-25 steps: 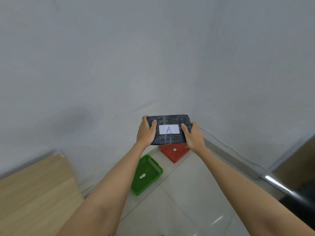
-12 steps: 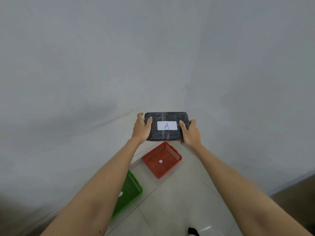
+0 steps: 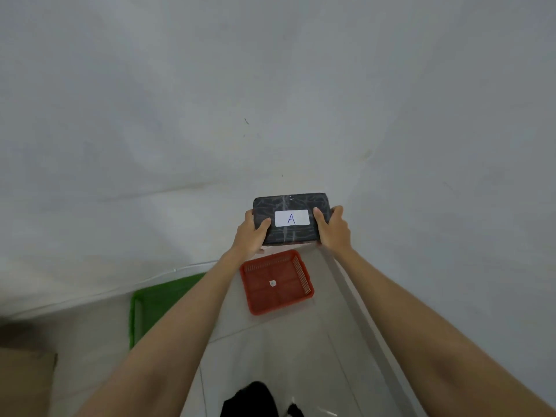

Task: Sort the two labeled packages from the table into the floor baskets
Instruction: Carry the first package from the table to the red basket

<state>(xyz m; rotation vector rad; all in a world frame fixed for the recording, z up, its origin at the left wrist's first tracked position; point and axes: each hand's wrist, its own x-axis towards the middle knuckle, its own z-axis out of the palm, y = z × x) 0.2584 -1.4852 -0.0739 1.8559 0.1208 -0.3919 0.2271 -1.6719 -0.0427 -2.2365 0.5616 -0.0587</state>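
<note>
I hold a black wrapped package [image 3: 288, 203] with a white label marked "A" out in front of me, in the air. My left hand [image 3: 251, 236] grips its left end and my right hand [image 3: 334, 228] grips its right end. Just below the package, on the tiled floor by the wall corner, sits a red basket [image 3: 278, 299] with a small white tag inside. A green basket [image 3: 150, 305] lies on the floor to its left, partly hidden by my left forearm. The second package is out of view.
Grey walls meet in a corner straight ahead, with a baseboard [image 3: 358, 308] running along the right. A wooden table corner [image 3: 24, 383] shows at the lower left. A dark shoe [image 3: 249, 400] is on the floor at the bottom edge.
The view has swung rightward and closer to the corner. The red basket now lies directly under the held package, the green basket has slid left, and the table has almost left the frame.
</note>
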